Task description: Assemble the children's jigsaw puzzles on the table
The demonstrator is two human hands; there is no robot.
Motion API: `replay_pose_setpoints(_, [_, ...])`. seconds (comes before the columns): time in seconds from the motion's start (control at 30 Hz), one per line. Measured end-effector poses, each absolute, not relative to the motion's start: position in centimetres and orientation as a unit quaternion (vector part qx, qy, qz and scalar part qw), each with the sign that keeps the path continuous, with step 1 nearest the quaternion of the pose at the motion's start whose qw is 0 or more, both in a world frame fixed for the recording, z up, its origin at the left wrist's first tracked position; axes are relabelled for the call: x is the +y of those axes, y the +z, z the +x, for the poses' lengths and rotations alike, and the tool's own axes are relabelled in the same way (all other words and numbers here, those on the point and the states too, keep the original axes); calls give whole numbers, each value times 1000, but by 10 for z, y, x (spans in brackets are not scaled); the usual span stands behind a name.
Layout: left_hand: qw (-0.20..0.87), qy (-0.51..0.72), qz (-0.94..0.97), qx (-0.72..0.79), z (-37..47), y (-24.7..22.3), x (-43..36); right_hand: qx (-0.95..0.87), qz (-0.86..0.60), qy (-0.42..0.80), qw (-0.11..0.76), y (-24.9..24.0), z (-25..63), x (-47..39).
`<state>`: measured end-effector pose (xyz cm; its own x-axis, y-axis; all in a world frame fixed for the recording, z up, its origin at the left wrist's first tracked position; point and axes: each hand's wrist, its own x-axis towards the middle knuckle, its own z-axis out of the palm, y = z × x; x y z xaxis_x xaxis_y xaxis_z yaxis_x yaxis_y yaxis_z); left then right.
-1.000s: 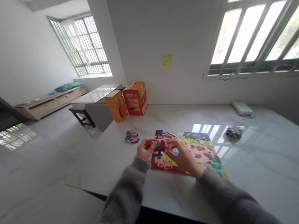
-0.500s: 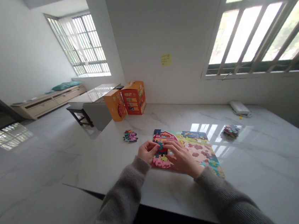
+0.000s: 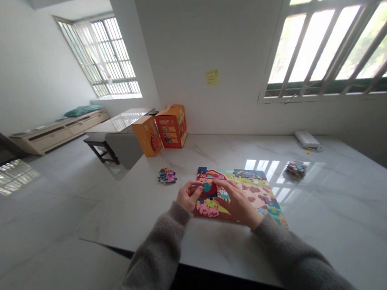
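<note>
Between my hands is a dark puzzle piece (image 3: 209,189) with red and teal on it, over the left part of a colourful farm puzzle (image 3: 253,189). My left hand (image 3: 188,196) pinches the left edge of this piece between thumb and fingers. The fingertips of my right hand (image 3: 236,201) touch its upper right side, the hand arched over the puzzle and hiding part of it. A red barn roof shows just above the piece, and a pink animal lies below it.
Loose pieces (image 3: 167,176) lie left of the puzzle, and a stack of pieces (image 3: 295,169) lies right. Behind stand an orange box (image 3: 147,137) and a red-orange box (image 3: 173,128). A white device (image 3: 307,140) is near the wall.
More of the dark piece shows between my hands now. My right fingers have spread and shifted slightly off it. The whole view has moved a little.
</note>
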<state>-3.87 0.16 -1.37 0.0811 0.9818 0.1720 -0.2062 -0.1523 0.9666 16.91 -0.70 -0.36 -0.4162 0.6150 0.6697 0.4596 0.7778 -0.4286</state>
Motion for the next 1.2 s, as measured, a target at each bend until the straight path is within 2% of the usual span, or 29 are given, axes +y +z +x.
replay_pose_setpoints(0.37, [530, 556, 539, 346, -42, -15, 1, -822, -348, 116, 434, -3, 170, -8])
replay_pose_setpoints(0.73, [516, 564, 525, 374, -44, -10, 1, -814, -341, 158, 443, -6, 167, -10])
replay_pose_setpoints(1.1, [447, 625, 509, 388, -50, -15, 7, -830, -340, 76, 436, 3, 179, -6])
replay_pose_setpoints(1.2, [455, 601, 534, 383, -49, -17, 7, -823, -349, 75, 441, 2, 180, -5])
